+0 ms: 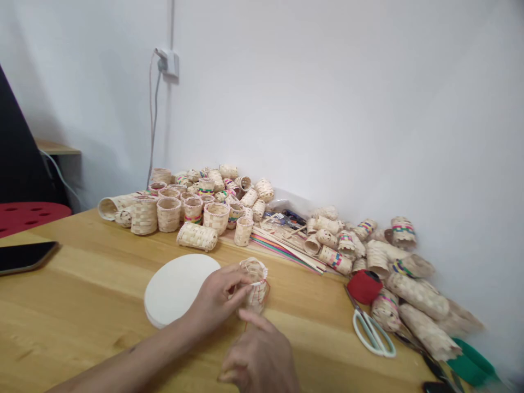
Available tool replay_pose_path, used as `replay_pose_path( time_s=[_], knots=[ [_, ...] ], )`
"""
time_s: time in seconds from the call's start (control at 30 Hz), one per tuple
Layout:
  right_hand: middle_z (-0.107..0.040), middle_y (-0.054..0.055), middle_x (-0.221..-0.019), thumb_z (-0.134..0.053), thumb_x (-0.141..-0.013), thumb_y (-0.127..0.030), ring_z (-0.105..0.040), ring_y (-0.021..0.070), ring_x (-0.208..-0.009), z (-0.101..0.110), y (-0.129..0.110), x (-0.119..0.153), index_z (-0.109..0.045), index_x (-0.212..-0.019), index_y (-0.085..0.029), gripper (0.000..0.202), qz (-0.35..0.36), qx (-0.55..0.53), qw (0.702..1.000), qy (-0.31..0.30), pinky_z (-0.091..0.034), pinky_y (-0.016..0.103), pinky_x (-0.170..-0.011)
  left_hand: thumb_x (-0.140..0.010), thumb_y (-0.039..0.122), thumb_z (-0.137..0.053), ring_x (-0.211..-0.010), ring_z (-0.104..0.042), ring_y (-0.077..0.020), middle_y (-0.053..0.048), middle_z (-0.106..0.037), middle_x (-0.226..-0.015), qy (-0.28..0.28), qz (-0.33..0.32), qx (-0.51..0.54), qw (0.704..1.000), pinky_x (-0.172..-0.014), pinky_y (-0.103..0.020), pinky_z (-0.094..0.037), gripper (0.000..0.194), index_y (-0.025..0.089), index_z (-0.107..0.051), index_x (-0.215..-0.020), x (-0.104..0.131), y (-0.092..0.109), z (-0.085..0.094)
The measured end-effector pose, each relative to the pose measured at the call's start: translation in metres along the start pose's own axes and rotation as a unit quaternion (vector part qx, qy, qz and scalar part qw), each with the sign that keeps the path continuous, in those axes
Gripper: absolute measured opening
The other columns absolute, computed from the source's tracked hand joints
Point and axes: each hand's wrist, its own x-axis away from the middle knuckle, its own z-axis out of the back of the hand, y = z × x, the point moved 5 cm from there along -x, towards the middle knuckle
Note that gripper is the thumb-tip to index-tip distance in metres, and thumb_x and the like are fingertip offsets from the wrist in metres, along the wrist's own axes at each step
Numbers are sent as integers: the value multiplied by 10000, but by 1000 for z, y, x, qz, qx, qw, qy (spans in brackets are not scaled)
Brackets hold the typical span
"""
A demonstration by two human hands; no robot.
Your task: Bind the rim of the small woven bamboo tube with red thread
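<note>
My left hand [223, 292] is closed on the rim of a small woven bamboo basket [258, 295], which stands upright with its open mouth up. White wrapping and red stitches run along the basket's rim, and a loop of red thread [268, 292] hangs down its right side. Just in front of the basket is my right hand [260, 355], blurred, with the index finger pointing at the basket's base and the other fingers curled. Red thread runs down from the basket to these fingers; their grip on it is partly hidden. A white round disc [180, 289] lies left of the basket.
Many woven baskets [216, 217] are heaped along the wall, with coloured strips [286, 248] beside them. On the right lie white-handled scissors [373, 333], a red thread spool [364, 286] and a green roll [472, 363]. A phone [27, 256] lies at the left.
</note>
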Motion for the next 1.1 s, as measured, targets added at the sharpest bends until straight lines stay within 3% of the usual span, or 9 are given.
replay_pose_path(
  time_s=[0.1, 0.2, 0.27, 0.37, 0.5, 0.73, 0.83, 0.93, 1.1],
  knots=[
    [-512, -60, -488, -292, -1002, -350, -532, 114, -431, 23, 27, 7, -528, -872, -225, 297, -187, -192, 955, 126, -501, 213, -511, -896, 179, -514, -652, -528, -154, -29, -582, -697, 31, -59, -47, 997, -588, -231, -370, 201, 151, -664, -766, 4, 6, 1],
    [-386, -107, -484, -446, -915, -531, -463, 108, -429, 34, 59, 15, -519, -975, -208, 336, -392, -434, 764, 272, -495, 242, -530, -909, 149, -507, -680, -537, -157, -42, -594, -738, 64, -123, -89, 986, -603, -232, -379, 169, 159, -669, -861, 8, 11, 3],
    [-385, -111, -515, -616, -786, -553, -468, 108, -471, 34, 71, 12, -543, -1051, -181, 462, -437, -469, 714, 282, -489, 259, -576, -904, 121, -514, -689, -534, -157, -47, -601, -758, 75, -161, -109, 978, -609, -232, -383, 152, 160, -661, -907, 11, 14, 3],
    [-400, -92, -532, -691, -695, -478, -437, 109, -496, 30, 82, 6, -613, -1021, -136, 479, -456, -399, 759, 236, -410, 222, -524, -895, 95, -522, -682, -522, -158, -51, -608, -766, 73, -204, -131, 968, -600, -235, -380, 147, 157, -648, -938, 12, 17, 0],
    [-363, -76, -511, -569, -806, -402, -366, 98, -465, 36, 81, 8, -664, -799, -145, 274, -425, -213, 854, 212, -280, 201, -454, -892, 90, -530, -675, -519, -156, -50, -611, -762, 77, -224, -147, 960, -592, -234, -381, 149, 154, -648, -957, 13, 19, -1],
    [-527, -18, -563, -453, -914, -185, -483, 128, -519, 42, 28, 2, -600, -697, -184, 261, -129, 59, 974, 178, -315, 244, -543, -907, 92, -495, -695, -536, -161, -54, -611, -783, 78, -185, -149, 968, -591, -230, -392, 270, 169, -645, -1118, 12, 9, 0],
    [-576, 1, -609, -435, -921, -174, -528, 141, -570, 36, 19, 3, -610, -738, -191, 254, -119, 39, 977, 173, -332, 251, -566, -903, 111, -492, -647, -525, -154, -42, -574, -721, 82, -146, -125, 978, -555, -224, -379, 245, 163, -687, -1041, 10, 6, 2],
    [-499, -42, -560, -469, -913, -238, -486, 124, -510, 34, 26, 7, -641, -1026, -199, 209, -233, -67, 951, 194, -335, 232, -529, -906, 133, -494, -629, -533, -146, -31, -563, -700, 89, -105, -83, 987, -554, -222, -390, 231, 164, -707, -992, 7, 4, 4],
    [-290, -122, -462, -584, -813, -480, -264, 80, -393, 26, 42, 17, -472, -1291, -102, 620, -446, -363, 788, 219, -257, 188, -412, -907, 151, -501, -651, -543, -147, -29, -562, -717, 116, -91, -73, 986, -576, -225, -410, 223, 170, -706, -994, 5, 5, 14]
  ],
)
